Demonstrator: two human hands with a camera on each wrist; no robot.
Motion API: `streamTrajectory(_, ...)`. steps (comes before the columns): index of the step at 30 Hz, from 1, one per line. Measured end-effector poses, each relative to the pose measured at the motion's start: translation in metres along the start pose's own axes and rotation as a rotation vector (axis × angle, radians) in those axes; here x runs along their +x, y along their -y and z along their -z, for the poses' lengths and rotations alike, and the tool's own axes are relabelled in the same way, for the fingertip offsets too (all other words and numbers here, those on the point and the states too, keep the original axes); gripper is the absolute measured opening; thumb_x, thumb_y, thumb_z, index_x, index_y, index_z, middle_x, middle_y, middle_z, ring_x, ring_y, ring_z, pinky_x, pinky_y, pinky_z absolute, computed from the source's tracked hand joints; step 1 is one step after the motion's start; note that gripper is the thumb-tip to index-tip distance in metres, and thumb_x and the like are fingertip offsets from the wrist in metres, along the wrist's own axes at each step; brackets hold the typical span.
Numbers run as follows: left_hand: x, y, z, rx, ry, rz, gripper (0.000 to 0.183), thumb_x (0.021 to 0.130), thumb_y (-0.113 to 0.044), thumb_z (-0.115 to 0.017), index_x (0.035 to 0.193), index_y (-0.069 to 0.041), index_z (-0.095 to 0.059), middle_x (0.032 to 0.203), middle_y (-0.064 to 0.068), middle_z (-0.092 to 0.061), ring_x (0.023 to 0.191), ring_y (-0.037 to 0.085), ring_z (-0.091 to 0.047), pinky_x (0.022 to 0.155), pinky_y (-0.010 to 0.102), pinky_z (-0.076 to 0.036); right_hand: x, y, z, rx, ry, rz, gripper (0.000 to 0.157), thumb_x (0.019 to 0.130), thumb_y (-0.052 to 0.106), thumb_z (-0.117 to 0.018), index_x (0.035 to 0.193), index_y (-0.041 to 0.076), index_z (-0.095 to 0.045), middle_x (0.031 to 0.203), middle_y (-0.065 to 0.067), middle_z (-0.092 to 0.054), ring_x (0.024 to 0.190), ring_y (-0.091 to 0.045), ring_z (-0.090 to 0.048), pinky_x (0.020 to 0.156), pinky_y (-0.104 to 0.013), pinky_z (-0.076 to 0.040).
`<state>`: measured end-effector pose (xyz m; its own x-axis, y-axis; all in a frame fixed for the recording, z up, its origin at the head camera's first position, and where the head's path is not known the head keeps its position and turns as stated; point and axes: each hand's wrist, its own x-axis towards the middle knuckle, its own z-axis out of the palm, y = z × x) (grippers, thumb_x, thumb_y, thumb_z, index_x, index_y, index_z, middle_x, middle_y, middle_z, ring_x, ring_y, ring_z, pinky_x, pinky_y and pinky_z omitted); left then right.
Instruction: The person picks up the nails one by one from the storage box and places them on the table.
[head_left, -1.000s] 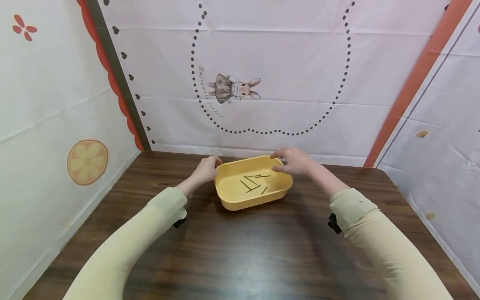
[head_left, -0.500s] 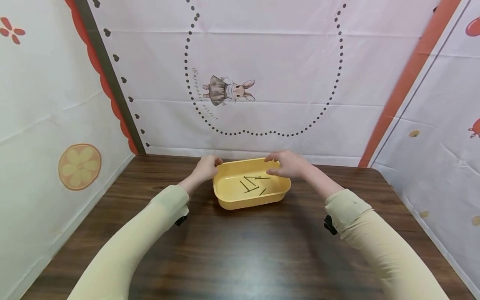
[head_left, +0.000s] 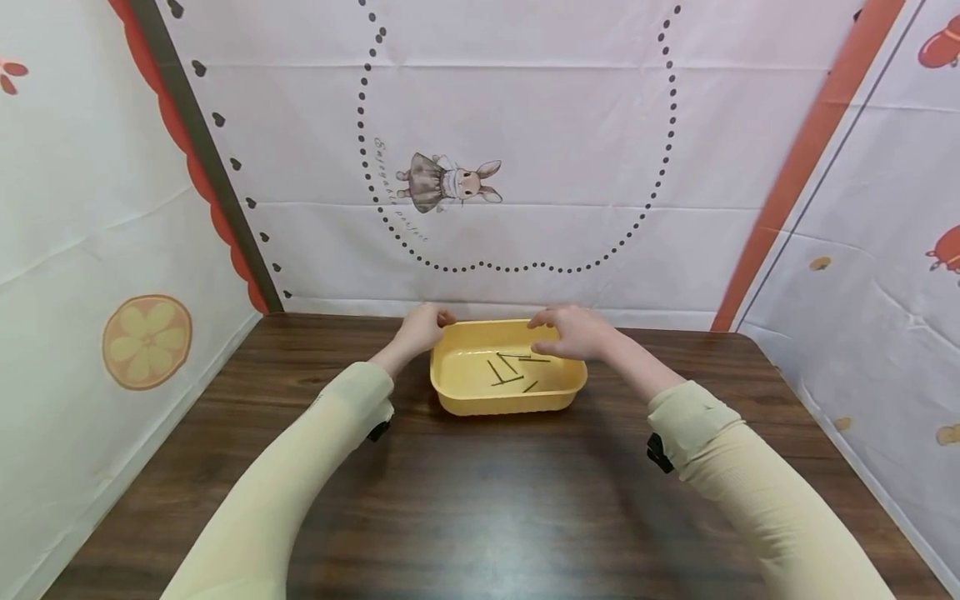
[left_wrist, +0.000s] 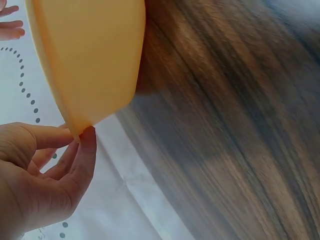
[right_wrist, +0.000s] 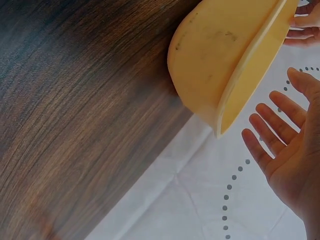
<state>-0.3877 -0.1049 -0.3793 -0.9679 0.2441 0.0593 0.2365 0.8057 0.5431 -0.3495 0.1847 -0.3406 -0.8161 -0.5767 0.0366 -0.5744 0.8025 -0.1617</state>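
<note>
A yellow plastic basin stands near the back edge of the table, with several thin dark pieces that look like screws or nails lying loose on its floor. At its back left corner my left hand pinches the rim; the left wrist view shows thumb and fingers on either side of that rim. Above the basin's right end hovers my right hand, its fingers spread and holding nothing. In the right wrist view, straight fingers stand apart from the basin's rim.
Under the basin is a dark wooden table. A white printed cloth hangs right behind the table, and similar cloth covers the left and right sides.
The basin has turned slightly, so its long front side now lies nearly level across the view. My right hand has shifted a little leftward over the basin; the left keeps its grip on the rim.
</note>
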Motion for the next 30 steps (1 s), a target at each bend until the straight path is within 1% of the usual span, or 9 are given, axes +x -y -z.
streamTrajectory(2, 0.002, -0.002, -0.002, 0.000, -0.007, -0.003, 0.042, 0.084, 0.008, -0.048, 0.119, -0.001, -0.070, 0.118, 0.021, -0.069, 0.108, 0.034, -0.066, 0.088, 0.041, -0.059, 0.001, -0.001, -0.002, -0.010, -0.002, -0.001, 0.049, 0.092, 0.045, -0.062, 0.133, 0.018, -0.062, 0.137, -0.007, -0.062, 0.120, -0.030, -0.062, 0.102, -0.050, -0.052)
streamTrajectory(8, 0.006, -0.006, -0.003, 0.014, -0.021, 0.011, 0.037, 0.087, 0.006, -0.050, 0.117, -0.001, -0.070, 0.112, 0.020, -0.071, 0.101, 0.031, -0.068, 0.082, 0.037, -0.060, 0.002, 0.000, -0.006, -0.019, -0.008, 0.005, 0.048, 0.092, 0.044, -0.062, 0.132, 0.017, -0.063, 0.134, -0.007, -0.064, 0.118, -0.029, -0.063, 0.102, -0.048, -0.052)
streamTrajectory(11, 0.006, -0.006, -0.004, 0.002, -0.028, 0.006, 0.035, 0.087, 0.006, -0.051, 0.116, 0.001, -0.070, 0.113, 0.020, -0.071, 0.102, 0.031, -0.068, 0.083, 0.038, -0.061, 0.001, -0.001, -0.006, -0.018, -0.009, 0.009, 0.049, 0.092, 0.043, -0.063, 0.132, 0.016, -0.063, 0.135, -0.007, -0.063, 0.119, -0.029, -0.062, 0.102, -0.048, -0.052)
streamTrajectory(15, 0.003, -0.003, -0.005, -0.043, -0.044, 0.002, 0.037, 0.088, 0.003, -0.052, 0.121, 0.002, -0.066, 0.116, 0.021, -0.070, 0.107, 0.032, -0.068, 0.088, 0.040, -0.060, 0.000, -0.003, -0.006, -0.007, -0.007, 0.004, 0.049, 0.092, 0.041, -0.064, 0.132, 0.014, -0.062, 0.135, -0.008, -0.063, 0.119, -0.030, -0.062, 0.103, -0.049, -0.052)
streamTrajectory(19, -0.006, 0.004, -0.004, -0.081, -0.077, 0.027, 0.037, 0.091, -0.006, -0.057, 0.126, 0.003, -0.062, 0.116, 0.021, -0.070, 0.107, 0.032, -0.067, 0.088, 0.039, -0.060, -0.002, -0.003, -0.006, 0.008, -0.009, 0.006, 0.048, 0.092, 0.039, -0.064, 0.132, 0.014, -0.062, 0.135, -0.009, -0.063, 0.120, -0.031, -0.062, 0.103, -0.049, -0.051)
streamTrajectory(22, -0.016, 0.010, -0.003, -0.125, -0.088, 0.057, 0.035, 0.091, -0.010, -0.059, 0.123, 0.004, -0.063, 0.113, 0.022, -0.070, 0.099, 0.030, -0.070, 0.080, 0.035, -0.062, -0.001, -0.002, -0.006, 0.007, -0.014, 0.018, 0.047, 0.092, 0.039, -0.065, 0.131, 0.014, -0.063, 0.134, -0.009, -0.064, 0.119, -0.031, -0.063, 0.103, -0.049, -0.052)
streamTrajectory(24, -0.024, 0.013, -0.002, -0.170, -0.078, 0.073, 0.034, 0.091, -0.010, -0.060, 0.122, 0.005, -0.063, 0.111, 0.023, -0.070, 0.092, 0.029, -0.071, 0.076, 0.034, -0.063, -0.001, -0.001, -0.007, 0.004, -0.014, 0.031, 0.047, 0.092, 0.039, -0.066, 0.130, 0.013, -0.063, 0.133, -0.008, -0.065, 0.118, -0.031, -0.063, 0.102, -0.049, -0.053)
streamTrajectory(26, -0.031, 0.015, -0.002, -0.242, -0.057, 0.092, 0.034, 0.091, -0.010, -0.060, 0.121, 0.006, -0.062, 0.110, 0.024, -0.070, 0.086, 0.027, -0.072, 0.074, 0.035, -0.064, -0.001, 0.000, -0.009, 0.009, -0.017, 0.051, 0.046, 0.091, 0.037, -0.067, 0.129, 0.011, -0.064, 0.131, -0.009, -0.066, 0.117, -0.031, -0.064, 0.101, -0.049, -0.053)
streamTrajectory(30, -0.042, 0.014, -0.005, -0.372, -0.022, 0.126, 0.034, 0.092, -0.010, -0.063, 0.122, 0.007, -0.061, 0.111, 0.025, -0.069, 0.080, 0.022, -0.072, 0.078, 0.039, -0.064, 0.002, -0.001, -0.017, 0.020, -0.023, 0.103, 0.043, 0.090, 0.031, -0.070, 0.126, 0.008, -0.066, 0.126, -0.010, -0.069, 0.117, -0.030, -0.064, 0.102, -0.048, -0.053)
